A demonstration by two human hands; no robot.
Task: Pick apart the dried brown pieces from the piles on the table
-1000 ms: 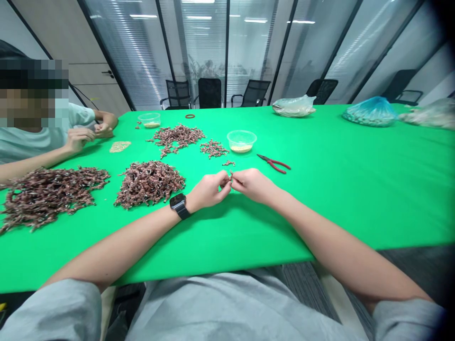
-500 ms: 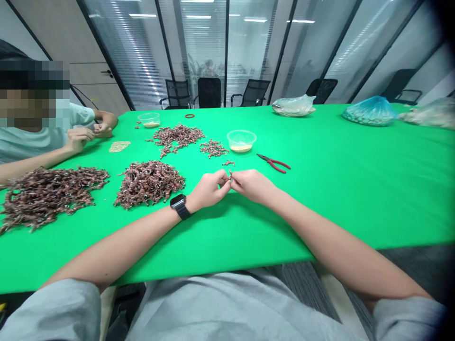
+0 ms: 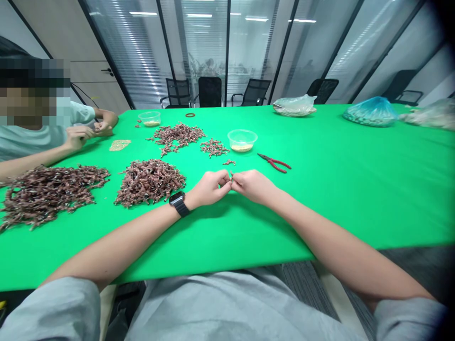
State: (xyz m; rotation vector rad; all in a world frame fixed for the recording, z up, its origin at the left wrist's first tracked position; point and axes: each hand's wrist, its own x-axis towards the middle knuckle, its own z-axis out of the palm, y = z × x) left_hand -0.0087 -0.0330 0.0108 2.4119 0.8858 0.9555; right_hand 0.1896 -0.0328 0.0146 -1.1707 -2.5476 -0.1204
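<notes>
My left hand (image 3: 212,187), with a black watch (image 3: 179,203) at its wrist, is closed in a pinch. Fingertip to fingertip with it, my right hand (image 3: 253,185) pinches as well. Between them sits a small brownish piece (image 3: 231,176), mostly hidden by the fingers. A few similar brown pieces (image 3: 229,162) lie just beyond my hands, and a small heap (image 3: 214,148) of them is farther back. A clear plastic bowl (image 3: 242,140) with pale yellowish bits in it stands behind my hands. Red-handled pliers (image 3: 274,163) rest to the right, jaws pointing away.
Larger heaps of brown pieces lie at left (image 3: 53,194), centre left (image 3: 151,183) and behind (image 3: 179,136). A co-worker's hands (image 3: 80,137) are at the far left, near a pale patch of bits (image 3: 120,145). Another bowl (image 3: 149,118) and several bags (image 3: 369,112) stand along the back.
My hands stay pinched together in nearly the same place, with only a slight shift of the fingers and of the view. The co-worker's hand has turned a little.
</notes>
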